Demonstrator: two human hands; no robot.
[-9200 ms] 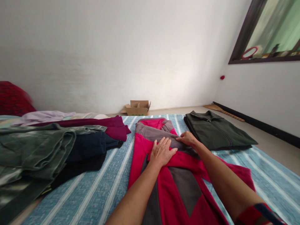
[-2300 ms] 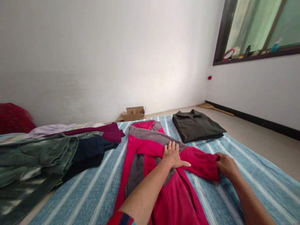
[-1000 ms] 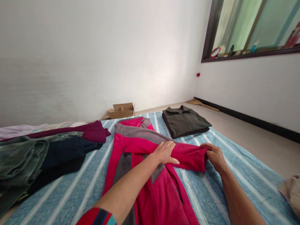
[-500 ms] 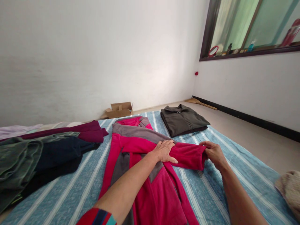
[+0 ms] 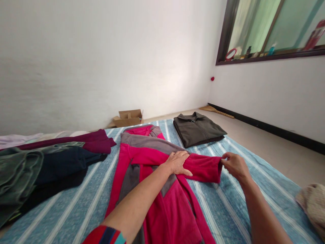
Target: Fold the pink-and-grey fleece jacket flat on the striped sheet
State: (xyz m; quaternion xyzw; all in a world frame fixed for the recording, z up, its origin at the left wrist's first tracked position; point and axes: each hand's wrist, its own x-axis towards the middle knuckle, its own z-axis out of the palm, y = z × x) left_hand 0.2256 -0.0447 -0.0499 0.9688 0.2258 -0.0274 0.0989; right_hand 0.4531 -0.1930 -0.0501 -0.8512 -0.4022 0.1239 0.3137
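Now the pink-and-grey fleece jacket (image 5: 175, 211) lies on the blue striped sheet (image 5: 88, 200), the left hand (image 5: 177, 163) flat on its sleeve (image 5: 203, 166) with thumb spread out, the right hand (image 5: 236, 166) pinching the cuff (image 5: 218, 171) between its fingers

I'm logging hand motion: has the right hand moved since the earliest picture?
Yes: the right hand has moved rightward and nearer, judged against the folded dark jacket.

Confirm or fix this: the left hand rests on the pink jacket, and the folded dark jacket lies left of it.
Wrong side: the head view shows the folded dark jacket lying right of the pink jacket. The left hand does rest on the pink jacket.
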